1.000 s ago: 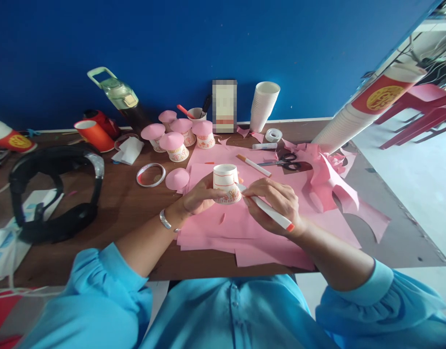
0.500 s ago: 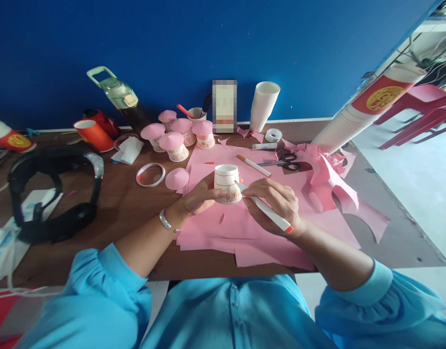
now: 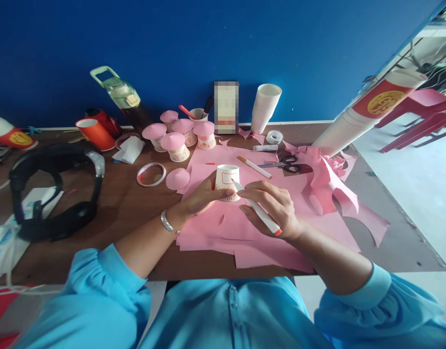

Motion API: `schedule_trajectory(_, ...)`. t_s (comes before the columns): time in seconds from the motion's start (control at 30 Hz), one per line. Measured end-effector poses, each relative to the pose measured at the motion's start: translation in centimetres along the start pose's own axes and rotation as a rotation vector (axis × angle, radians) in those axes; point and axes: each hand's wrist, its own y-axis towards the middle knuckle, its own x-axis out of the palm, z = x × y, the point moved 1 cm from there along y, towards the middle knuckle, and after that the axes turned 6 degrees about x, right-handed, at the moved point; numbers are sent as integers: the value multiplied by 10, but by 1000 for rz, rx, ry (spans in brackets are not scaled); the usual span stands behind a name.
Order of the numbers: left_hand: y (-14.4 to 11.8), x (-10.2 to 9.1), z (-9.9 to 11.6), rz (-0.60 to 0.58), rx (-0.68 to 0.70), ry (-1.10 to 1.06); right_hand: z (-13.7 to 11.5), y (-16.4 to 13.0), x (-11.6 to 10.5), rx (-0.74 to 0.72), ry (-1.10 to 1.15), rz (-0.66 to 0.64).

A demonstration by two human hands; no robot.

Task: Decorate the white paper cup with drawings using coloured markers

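Head view: the left hand wraps its fingers around a small paper cup, upside down over the pink paper near the middle of the table. At the cup's four o'clock, the right hand pinches a white marker, tip touching the cup's side. Drawing on the cup wall looks to be the step in hand; continuing likely calls for a steady cup and a slight turn. Finished pink-capped cups stand at eleven o'clock, scissors at two o'clock.
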Motion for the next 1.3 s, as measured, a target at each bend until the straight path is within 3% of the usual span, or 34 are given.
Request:
schedule_trajectory(0.73,1,6,6,21,25,54,-1,-3,3,0,-21,5)
schedule_trajectory(1.13,2,-2,5,19,33,-60,3,-5,0,25,-69,5)
schedule_trajectory(1.3,3,1,9,11,27,-37,2,-6,3,24,-22,71)
